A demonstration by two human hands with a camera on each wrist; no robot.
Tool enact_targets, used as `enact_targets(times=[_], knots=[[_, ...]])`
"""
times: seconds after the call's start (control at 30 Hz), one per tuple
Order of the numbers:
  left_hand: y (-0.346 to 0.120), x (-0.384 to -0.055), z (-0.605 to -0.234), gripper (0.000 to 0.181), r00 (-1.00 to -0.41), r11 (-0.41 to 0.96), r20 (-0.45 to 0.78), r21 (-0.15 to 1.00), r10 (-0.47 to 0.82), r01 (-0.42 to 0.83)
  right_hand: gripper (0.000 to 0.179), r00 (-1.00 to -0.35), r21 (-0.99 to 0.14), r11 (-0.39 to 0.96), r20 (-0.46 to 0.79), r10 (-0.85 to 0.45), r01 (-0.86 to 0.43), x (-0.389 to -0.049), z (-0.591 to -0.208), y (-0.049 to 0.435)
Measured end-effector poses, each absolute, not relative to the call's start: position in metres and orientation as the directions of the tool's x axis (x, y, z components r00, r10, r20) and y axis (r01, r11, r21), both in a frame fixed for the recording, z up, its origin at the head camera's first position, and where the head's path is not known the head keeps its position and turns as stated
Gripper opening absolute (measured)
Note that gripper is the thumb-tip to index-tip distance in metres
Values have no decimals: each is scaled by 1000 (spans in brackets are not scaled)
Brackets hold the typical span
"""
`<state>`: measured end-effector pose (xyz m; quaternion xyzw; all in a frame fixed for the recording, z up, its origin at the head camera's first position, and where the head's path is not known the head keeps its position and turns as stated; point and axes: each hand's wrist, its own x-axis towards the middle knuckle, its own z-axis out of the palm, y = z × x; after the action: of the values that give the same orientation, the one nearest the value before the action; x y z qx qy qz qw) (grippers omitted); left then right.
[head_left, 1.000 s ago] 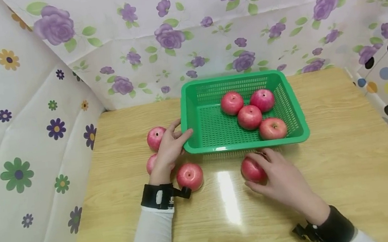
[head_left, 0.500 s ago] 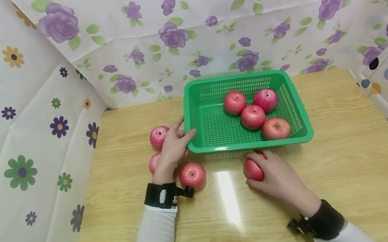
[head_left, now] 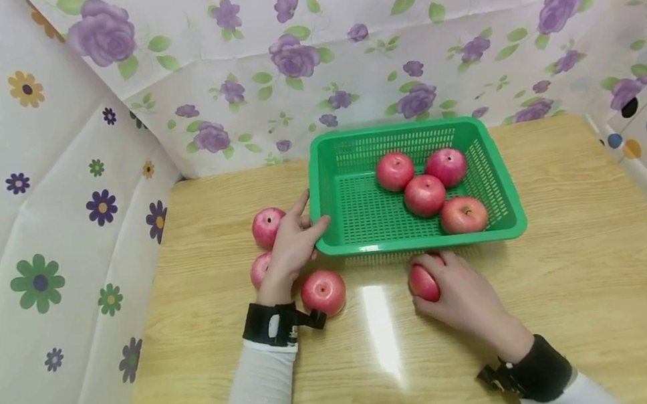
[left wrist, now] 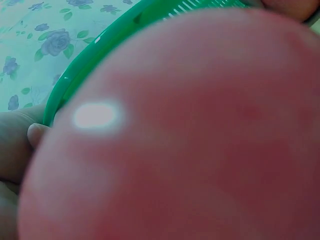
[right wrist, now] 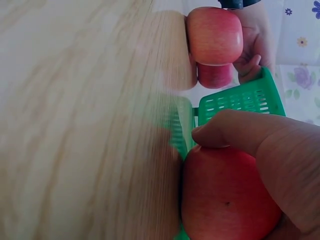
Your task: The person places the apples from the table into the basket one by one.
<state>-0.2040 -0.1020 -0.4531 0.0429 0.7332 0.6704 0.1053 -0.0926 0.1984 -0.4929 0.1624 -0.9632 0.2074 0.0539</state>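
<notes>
Left hand (head_left: 292,241) pinches the green basket (head_left: 425,242) by its left rim, seemingly to steady it; right hand (head_left: 462,294) curls snugly round an apple (head_left: 423,285) on the table (head_left: 583,244), just by the near side, apparently checking any roll.

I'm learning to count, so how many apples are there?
8: four apples in the basket, one apple in the right hand, three apples on the table near the left hand. More may be hidden.
</notes>
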Motion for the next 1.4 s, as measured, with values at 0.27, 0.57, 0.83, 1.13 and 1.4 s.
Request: enact_targets(times=[0.27,0.57,0.83,1.13,1.4], knots=[[-102,-204,-452,76,-976,129,-95,989,195,-70,63,-942,-388,859,175,-288,-335,-92,-495,199],[-101,-204,-452,75,-978,131,-95,989,184,-71,63,-935,-420,836,190,-299,-353,-91,-495,203],[-100,-204,-452,74,-980,133,-87,989,178,-64,63,-940,-421,841,174,-293,-340,-91,-493,207],[-100,-204,-453,75,-981,131,-81,990,177,-58,56,-922,-507,784,61,-381,-358,-86,-463,212],[-101,-204,-453,74,-980,125,-75,991,182,-53,55,-875,-617,664,86,-477,-423,-92,-407,208]])
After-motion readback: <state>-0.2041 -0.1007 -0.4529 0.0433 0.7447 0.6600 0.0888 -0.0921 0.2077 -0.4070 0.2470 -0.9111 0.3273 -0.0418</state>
